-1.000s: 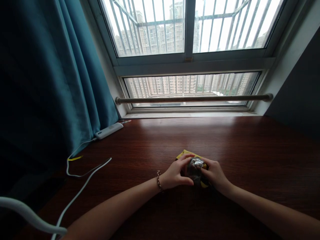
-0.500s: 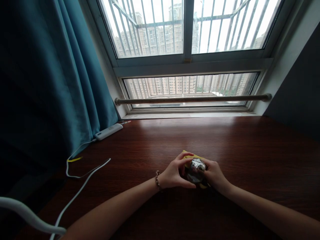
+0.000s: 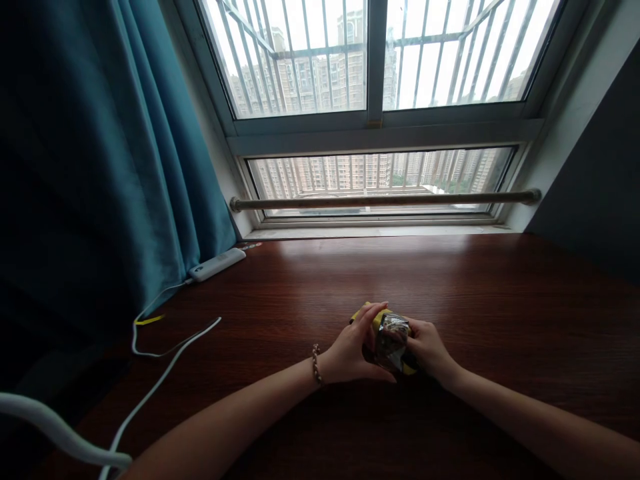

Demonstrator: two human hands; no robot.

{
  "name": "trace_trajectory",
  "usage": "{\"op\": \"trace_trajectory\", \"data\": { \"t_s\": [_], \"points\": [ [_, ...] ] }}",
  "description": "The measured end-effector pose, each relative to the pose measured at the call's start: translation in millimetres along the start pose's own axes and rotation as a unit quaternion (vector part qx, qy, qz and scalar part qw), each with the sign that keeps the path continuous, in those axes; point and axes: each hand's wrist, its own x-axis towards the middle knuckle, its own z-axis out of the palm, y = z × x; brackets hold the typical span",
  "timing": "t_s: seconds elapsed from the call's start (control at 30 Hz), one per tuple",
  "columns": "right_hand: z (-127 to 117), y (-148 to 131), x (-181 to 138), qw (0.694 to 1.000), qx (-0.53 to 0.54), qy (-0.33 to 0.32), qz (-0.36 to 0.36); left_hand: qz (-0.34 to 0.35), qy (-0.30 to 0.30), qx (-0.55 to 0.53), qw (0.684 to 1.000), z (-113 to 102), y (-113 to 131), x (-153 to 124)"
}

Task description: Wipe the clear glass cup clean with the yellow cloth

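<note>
The dark wooden counter (image 3: 450, 293) runs from me out to the window (image 3: 370, 100) at the far side, with the teal curtain (image 3: 100, 167) hanging down the left. I work near the middle, where daylight from the glass falls on my hands. Far left, by the curtain's hem, a white power bank (image 3: 217, 263) lies flat, and its white cable (image 3: 165, 373) trails toward me along the left edge, well apart from my work.

My forearms rest on the wood, which steadies both wrists. My left hand (image 3: 350, 350), beaded bracelet (image 3: 316, 364) at the wrist, curls its fingers over the small shiny packet (image 3: 390, 340) from the left; my right hand (image 3: 427, 347) pinches it from the right. Each grip is closed narrow on the packet, holding it just above the counter, tilted up toward me. A yellow part (image 3: 373, 317) shows behind it; whether wrapper or cloth I cannot tell.
</note>
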Motion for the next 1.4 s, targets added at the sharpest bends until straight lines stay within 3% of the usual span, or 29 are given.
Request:
{"op": "trace_trajectory", "data": {
  "t_s": [0.23,0.5,0.7,0.87,1.03,1.23,1.4],
  "points": [
    [-1,0,-1,1.000,-0.013,0.002,0.015,-0.018,0.014,-0.035,0.999,1,2,-4],
    [-1,-1,-1,0.999,-0.053,-0.003,0.011,-0.045,-0.010,-0.047,0.998,-10,1,-1],
    [-3,-7,1,0.999,-0.040,0.000,-0.008,-0.018,-0.017,-0.005,1.000,-4,-1,1],
    [-2,-6,1,0.999,-0.041,0.003,0.003,-0.042,-0.004,0.019,0.999,2,2,-2],
    [-1,-3,-1,0.999,-0.044,-0.006,0.006,-0.022,0.012,0.020,0.999,-5,4,0],
    [0,-2,-3,0.998,-0.062,-0.006,0.013,-0.032,-0.046,-0.023,0.998,-13,5,5],
    [0,-3,-2,0.997,-0.074,-0.003,0.007,-0.026,-0.044,0.001,0.999,-10,4,1]
  ]
}}
